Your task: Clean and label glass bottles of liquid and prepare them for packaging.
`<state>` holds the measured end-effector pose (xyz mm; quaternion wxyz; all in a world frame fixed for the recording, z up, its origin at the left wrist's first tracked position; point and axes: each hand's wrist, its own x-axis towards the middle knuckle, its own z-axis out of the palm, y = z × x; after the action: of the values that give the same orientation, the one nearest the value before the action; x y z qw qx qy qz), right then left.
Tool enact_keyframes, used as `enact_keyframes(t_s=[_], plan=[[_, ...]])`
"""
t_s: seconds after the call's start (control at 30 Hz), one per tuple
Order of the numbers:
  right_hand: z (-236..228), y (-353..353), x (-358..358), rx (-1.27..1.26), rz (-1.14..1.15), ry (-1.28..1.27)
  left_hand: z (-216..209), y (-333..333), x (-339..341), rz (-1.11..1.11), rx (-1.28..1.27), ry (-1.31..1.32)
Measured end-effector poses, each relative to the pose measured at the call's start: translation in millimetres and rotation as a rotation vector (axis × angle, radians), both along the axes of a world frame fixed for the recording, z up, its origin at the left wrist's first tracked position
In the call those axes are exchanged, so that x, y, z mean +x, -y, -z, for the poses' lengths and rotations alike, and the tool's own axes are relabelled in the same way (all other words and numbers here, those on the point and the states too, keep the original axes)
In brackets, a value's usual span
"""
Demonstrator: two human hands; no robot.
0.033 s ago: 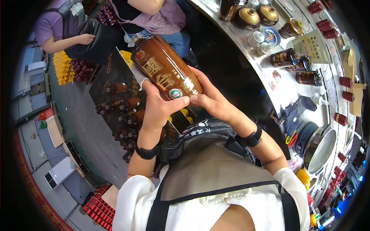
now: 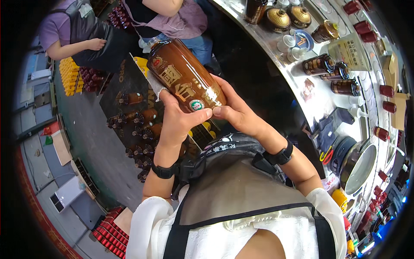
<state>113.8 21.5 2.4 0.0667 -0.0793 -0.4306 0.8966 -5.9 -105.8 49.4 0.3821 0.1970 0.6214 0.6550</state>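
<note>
I hold a large brown glass bottle (image 2: 189, 71) with gold lettering and a small green-and-white round sticker near its base. It is tilted, its base toward me and its neck end toward the upper left. My left hand (image 2: 179, 114) grips the base from the left, and a white cloth (image 2: 156, 85) shows beside it along the bottle's side. From the right, my right hand (image 2: 237, 110) wraps the base, its thumb almost meeting the left thumb. Fingers under the bottle are hidden.
Brown bottles (image 2: 142, 129) stand in rows on a dark surface below left. A metal worktable (image 2: 297, 82) curves along the right, bearing dark jars (image 2: 319, 64), gold-domed lids (image 2: 278, 19), red-handled scissors (image 2: 326, 155) and a steel pot (image 2: 360, 168). Two people (image 2: 82, 39) are beyond the bottle.
</note>
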Motion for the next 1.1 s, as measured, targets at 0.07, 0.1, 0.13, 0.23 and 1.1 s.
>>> enact_keyframes(t_s=[0.07,0.1,0.13,0.23,1.1], plan=[[5,1,1,0.026,0.012,-0.007,1,-2,0,0.014,-0.006,-0.007],[8,1,2,0.047,0.018,-0.017,-1,-3,1,0.014,-0.001,-0.001],[10,2,2,0.068,0.023,-0.028,-1,-4,1,0.013,0.005,0.005],[9,3,3,0.092,0.044,-0.03,3,-2,-2,0.037,0.002,-0.003],[9,4,-4,-0.077,0.031,0.049,12,-5,-10,-0.004,-0.011,0.113]])
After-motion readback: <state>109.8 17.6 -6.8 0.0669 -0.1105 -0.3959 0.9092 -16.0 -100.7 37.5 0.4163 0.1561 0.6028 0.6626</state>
